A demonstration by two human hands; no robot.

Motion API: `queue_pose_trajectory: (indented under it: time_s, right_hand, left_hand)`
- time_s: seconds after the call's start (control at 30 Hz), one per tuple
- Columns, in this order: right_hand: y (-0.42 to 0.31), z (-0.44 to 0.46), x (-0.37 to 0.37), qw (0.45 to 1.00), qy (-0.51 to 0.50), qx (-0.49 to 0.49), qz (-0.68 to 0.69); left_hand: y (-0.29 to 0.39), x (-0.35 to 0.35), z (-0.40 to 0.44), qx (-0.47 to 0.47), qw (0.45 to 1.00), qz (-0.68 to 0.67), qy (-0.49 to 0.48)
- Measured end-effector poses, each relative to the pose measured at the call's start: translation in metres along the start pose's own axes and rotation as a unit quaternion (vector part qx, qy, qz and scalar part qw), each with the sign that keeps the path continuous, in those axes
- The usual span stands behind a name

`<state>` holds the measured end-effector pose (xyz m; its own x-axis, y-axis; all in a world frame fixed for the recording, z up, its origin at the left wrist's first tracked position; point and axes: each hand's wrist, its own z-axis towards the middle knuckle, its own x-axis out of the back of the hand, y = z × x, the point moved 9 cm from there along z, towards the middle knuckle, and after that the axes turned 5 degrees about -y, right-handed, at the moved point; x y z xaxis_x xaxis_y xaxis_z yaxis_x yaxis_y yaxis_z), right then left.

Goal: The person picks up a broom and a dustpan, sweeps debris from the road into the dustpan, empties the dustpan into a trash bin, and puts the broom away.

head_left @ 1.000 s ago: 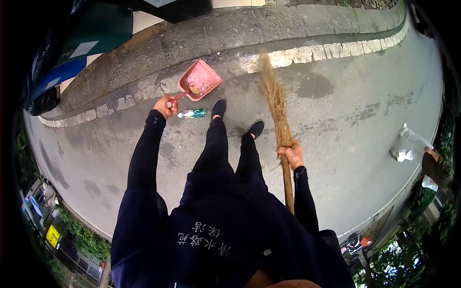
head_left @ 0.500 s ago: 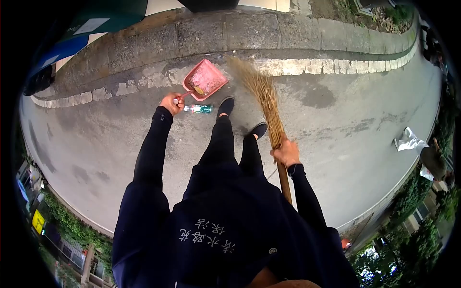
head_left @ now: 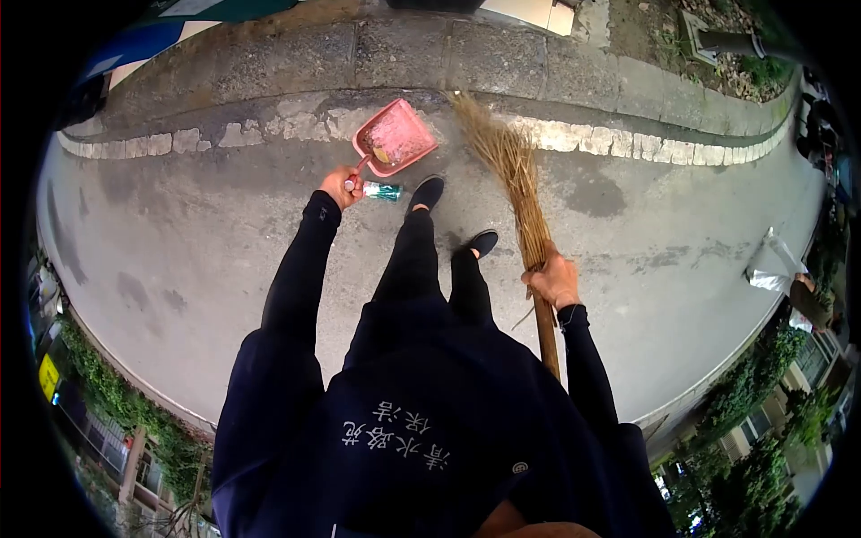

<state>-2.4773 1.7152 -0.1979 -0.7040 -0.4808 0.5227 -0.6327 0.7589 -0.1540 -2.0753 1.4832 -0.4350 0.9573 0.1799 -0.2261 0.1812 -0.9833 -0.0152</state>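
Dustpan (head_left: pixel 400 121) is sitting just ahead of your left hand (head_left: pixel 342 186), which is gripping its handle (head_left: pixel 363 165) with the fingers curled round. Your right hand (head_left: pixel 556 280) is clasping the broom (head_left: pixel 513 161) low on its bristles, near the wooden stick (head_left: pixel 545 336).

From your left hand, the pan is lying forward and slightly right; its handle is following that slant, and its mouth is facing the bristle tips. The broom's long axis is running forward and leftward from your right hand, so the tips are ending just right of the pan, apart from it. Whether the pan is touching the road, you cannot tell.

A green-labelled bottle (head_left: pixel 384 191) is lying crosswise on the road between your left hand, the nearer one, and your left shoe (head_left: pixel 428 192); the hand is hiding one end. A yellowish scrap (head_left: pixel 382 155) is resting inside the pan.

Farther out, a pale strip (head_left: pixel 628 142) is edging the kerb (head_left: pixel 498 58).
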Motion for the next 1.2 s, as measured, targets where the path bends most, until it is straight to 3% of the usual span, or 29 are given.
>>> queue_pose_trajectory:
  time_s: [0.2,0.33,0.4,0.43,0.67,0.83,0.93,1.03,1.13,1.2]
  right_hand:
    - [0.016,-0.080,0.026,0.997,-0.024,-0.042,0.066]
    - [0.036,-0.036,0.040,0.988,0.020,-0.063,0.138]
    - [0.020,-0.003,0.039,0.992,0.015,-0.048,0.117]
    - [0.002,0.003,0.036,0.999,0.012,-0.026,0.040]
    - [-0.008,-0.059,0.009,0.998,-0.051,-0.004,0.030]
    - [0.027,-0.075,0.028,0.994,0.033,-0.004,0.102]
    - [0.009,-0.038,0.024,0.993,-0.004,-0.041,0.113]
    - [0.000,0.012,-0.044,0.999,-0.044,-0.013,0.018]
    - [-0.021,-0.006,-0.087,0.995,-0.078,0.016,-0.059]
    - [-0.029,-0.040,-0.083,0.989,-0.138,0.033,0.039]
  left_hand:
    - [0.002,-0.001,0.008,0.014,1.000,-0.021,-0.005]
    - [0.003,0.002,0.014,0.009,1.000,-0.028,0.004]
    - [-0.002,0.001,0.014,0.003,1.000,-0.015,-0.021]
    - [-0.004,0.004,0.016,0.014,1.000,-0.017,-0.009]
    - [-0.003,0.004,0.011,0.010,1.000,-0.021,-0.006]
    - [-0.002,0.025,-0.014,0.003,1.000,-0.030,-0.003]
    - [-0.001,0.038,-0.029,0.028,0.995,-0.081,-0.055]
    - [0.000,0.051,-0.027,0.038,0.996,-0.069,-0.045]
    - [-0.005,0.053,-0.014,0.012,0.998,-0.062,-0.013]
    - [-0.008,0.048,-0.023,-0.056,0.998,-0.031,0.001]
